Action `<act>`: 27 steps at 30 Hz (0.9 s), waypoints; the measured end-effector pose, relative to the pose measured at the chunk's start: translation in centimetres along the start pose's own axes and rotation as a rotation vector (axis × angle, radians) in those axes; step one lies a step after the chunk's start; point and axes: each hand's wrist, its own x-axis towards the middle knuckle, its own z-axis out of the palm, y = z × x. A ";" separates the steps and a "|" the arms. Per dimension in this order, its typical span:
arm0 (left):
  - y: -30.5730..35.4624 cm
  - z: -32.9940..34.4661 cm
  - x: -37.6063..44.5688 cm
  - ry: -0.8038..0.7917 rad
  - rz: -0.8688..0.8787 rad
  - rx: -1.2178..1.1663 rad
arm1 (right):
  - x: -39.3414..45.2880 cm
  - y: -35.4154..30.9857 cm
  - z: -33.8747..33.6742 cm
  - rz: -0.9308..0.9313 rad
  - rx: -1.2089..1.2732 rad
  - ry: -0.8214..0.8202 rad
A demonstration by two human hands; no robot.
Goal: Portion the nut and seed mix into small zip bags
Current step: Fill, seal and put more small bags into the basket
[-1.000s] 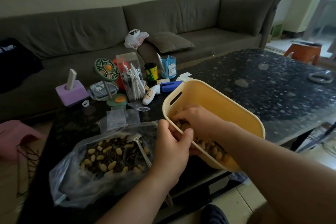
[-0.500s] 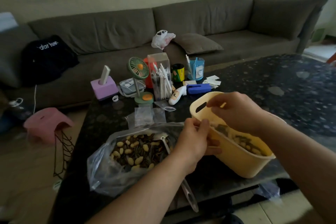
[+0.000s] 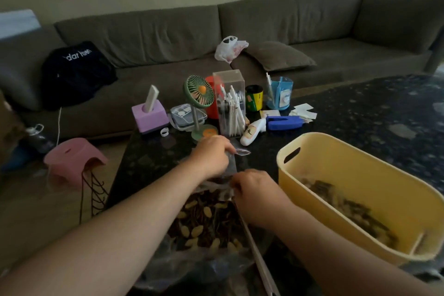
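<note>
Two hands pinching one small zip bag — left hand, right hand, long axis front-to-back.

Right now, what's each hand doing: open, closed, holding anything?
Left hand: fingers curled, gripping a small clear zip bag.
Right hand: fingers curled at the same bag's lower edge, apparently pinching it.

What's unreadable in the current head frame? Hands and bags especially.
- Left hand: fingers curl away over a small clear bag; the grip is hidden.
- Right hand: fingertips are buried in plastic, so whatever it holds is unclear.
- Yellow basket: contents are motion-blurred, and its near end runs off the right edge.
- Big bag of nut mix: the forearms and bottom edge hide its sides.
</note>
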 end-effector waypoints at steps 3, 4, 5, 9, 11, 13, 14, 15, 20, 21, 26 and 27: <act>0.2 2.1 3.4 -0.236 0.046 0.234 | 0.9 1.7 0.6 0.070 0.031 -0.029; 0.2 2.7 4.2 -0.287 0.048 0.273 | 1.0 2.0 0.5 0.067 0.038 -0.029; 0.0 3.3 5.0 -0.321 0.047 0.311 | 1.1 2.2 0.4 0.064 0.049 -0.030; -0.8 3.9 6.1 -0.318 0.007 0.283 | 1.6 2.4 0.9 0.062 0.069 -0.009; -0.6 3.3 5.2 -0.204 0.021 0.225 | 1.9 2.3 1.1 0.072 0.097 0.007; -0.4 2.1 3.2 0.017 0.077 0.146 | 2.0 1.9 0.7 0.088 0.151 0.012; -0.4 1.4 1.8 0.136 0.110 0.078 | 1.9 1.6 0.4 0.087 0.176 0.016; -0.5 0.8 0.3 0.255 0.151 0.002 | 1.8 1.2 -0.1 0.082 0.208 0.023; -2.0 -1.3 -8.3 0.624 0.313 -0.316 | 0.5 -0.7 -2.5 0.062 0.439 0.069; -2.4 -1.3 -9.8 0.641 0.316 -0.346 | -0.1 -1.1 -2.8 0.056 0.551 0.072; -3.8 0.0 -14.8 0.645 0.289 -0.369 | -2.7 -2.9 -3.0 0.021 0.946 -0.024; -3.7 0.3 -15.4 0.616 0.275 -0.406 | -3.0 -3.3 -2.7 0.021 0.948 -0.017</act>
